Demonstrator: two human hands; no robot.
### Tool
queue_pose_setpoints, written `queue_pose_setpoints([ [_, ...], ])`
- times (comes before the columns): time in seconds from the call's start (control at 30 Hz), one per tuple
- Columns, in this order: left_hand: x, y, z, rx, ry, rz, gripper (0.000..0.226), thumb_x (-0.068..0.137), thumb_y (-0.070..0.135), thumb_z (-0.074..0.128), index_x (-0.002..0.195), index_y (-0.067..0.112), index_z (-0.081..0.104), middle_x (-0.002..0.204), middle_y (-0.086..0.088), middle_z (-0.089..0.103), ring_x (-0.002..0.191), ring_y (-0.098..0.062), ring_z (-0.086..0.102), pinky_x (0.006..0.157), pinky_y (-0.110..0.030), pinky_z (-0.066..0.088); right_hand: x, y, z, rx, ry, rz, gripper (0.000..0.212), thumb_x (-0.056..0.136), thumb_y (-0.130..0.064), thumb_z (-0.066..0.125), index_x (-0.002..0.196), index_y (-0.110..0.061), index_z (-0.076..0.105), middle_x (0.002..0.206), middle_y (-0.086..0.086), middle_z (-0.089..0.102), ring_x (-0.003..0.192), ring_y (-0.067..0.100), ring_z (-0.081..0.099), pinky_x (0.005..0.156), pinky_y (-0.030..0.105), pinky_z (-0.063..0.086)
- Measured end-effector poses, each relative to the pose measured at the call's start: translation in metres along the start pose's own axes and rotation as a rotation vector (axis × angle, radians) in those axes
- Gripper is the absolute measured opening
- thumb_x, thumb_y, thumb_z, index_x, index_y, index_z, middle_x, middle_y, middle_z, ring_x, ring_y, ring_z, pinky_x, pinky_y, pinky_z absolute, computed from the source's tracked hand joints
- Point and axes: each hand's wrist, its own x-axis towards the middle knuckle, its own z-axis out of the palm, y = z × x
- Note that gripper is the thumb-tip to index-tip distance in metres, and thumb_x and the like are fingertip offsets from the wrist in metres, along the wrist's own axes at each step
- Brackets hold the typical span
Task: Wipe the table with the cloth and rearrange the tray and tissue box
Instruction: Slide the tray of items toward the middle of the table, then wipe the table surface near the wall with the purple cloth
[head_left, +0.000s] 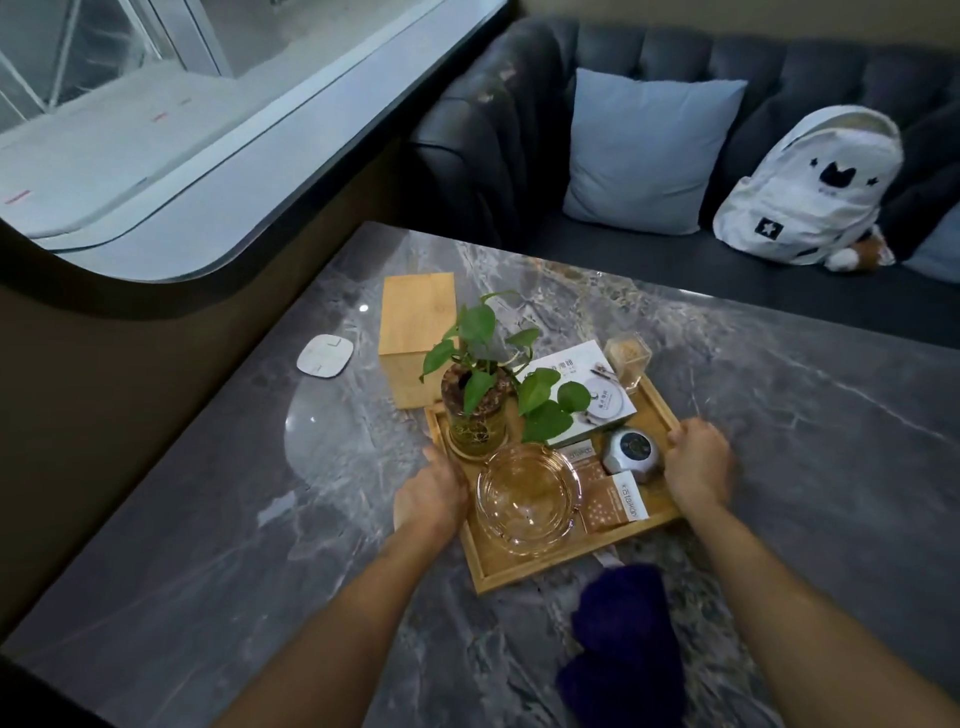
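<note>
The wooden tray (550, 564) is pretty loaded: a leafy plant in a glass jar (474, 415), a clear glass ashtray (527, 499), a white box (587, 395), some packets and a small round gadget. The bamboo tissue box (415, 322) sits right behind it, touching its far corner. Everything's on a grey marble table (805, 441) next to a dark sofa (649, 62) with a pillow and white backpack. Left hand (431, 493) is wrapped round the tray's left rim, right hand (698, 462) clamped on the right rim. The purple cloth (621, 644) lies loose just in front of the tray.
</note>
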Motion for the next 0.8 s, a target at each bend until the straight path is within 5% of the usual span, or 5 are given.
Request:
queue_pose_setpoints([
  [0.2,-0.001,-0.004,-0.006,-0.029,-0.061,-0.005,0.056,0.095,0.036,0.031,0.14,0.005,0.02,0.124,-0.022,0.059,0.111,-0.038,0.057,0.092,-0.046,0.048,-0.004,0.001,-0.008,-0.135,-0.052,-0.016,0.025,0.091,-0.017,0.046,0.107,0.0,0.056,0.114,0.021,0.056,0.106,0.038,0.051,0.086,0.044,0.043],
  [0.37,-0.012,-0.02,-0.022,-0.122,0.0,0.029,0.044,0.092,0.046,0.036,0.111,0.009,0.048,0.113,-0.019,0.063,0.102,-0.037,0.06,0.083,-0.042,0.047,-0.03,0.005,-0.023,-0.1,-0.06,-0.04,0.031,0.092,-0.022,0.045,0.115,-0.003,0.054,0.124,0.018,0.051,0.111,0.036,0.048,0.093,0.044,0.039],
  [0.47,-0.027,-0.034,-0.022,-0.165,0.076,0.057,0.042,0.09,0.042,0.042,0.116,0.009,0.05,0.116,-0.018,0.063,0.105,-0.035,0.06,0.085,-0.043,0.049,-0.06,0.007,-0.031,-0.116,0.038,-0.138,0.03,0.092,-0.022,0.044,0.112,-0.003,0.057,0.122,0.016,0.054,0.112,0.032,0.047,0.098,0.044,0.032],
  [0.57,-0.045,-0.049,-0.009,-0.127,0.144,0.141,0.049,0.089,0.042,0.044,0.127,0.011,0.047,0.126,-0.014,0.058,0.115,-0.03,0.053,0.097,-0.043,0.045,-0.098,0.003,-0.037,-0.028,-0.048,-0.134,0.035,0.093,-0.029,0.045,0.115,-0.005,0.056,0.127,0.016,0.052,0.116,0.031,0.046,0.1,0.044,0.034],
  [0.8,-0.089,-0.087,0.02,-0.013,0.193,0.126,0.072,0.089,0.058,0.029,0.147,0.02,0.012,0.158,-0.005,0.012,0.146,-0.021,0.008,0.119,-0.038,0.009,-0.177,0.013,-0.017,-0.197,-0.426,-0.145,0.083,0.078,-0.072,0.035,0.145,-0.032,0.006,0.158,0.001,0.002,0.144,0.027,0.005,0.114,0.052,0.011],
])
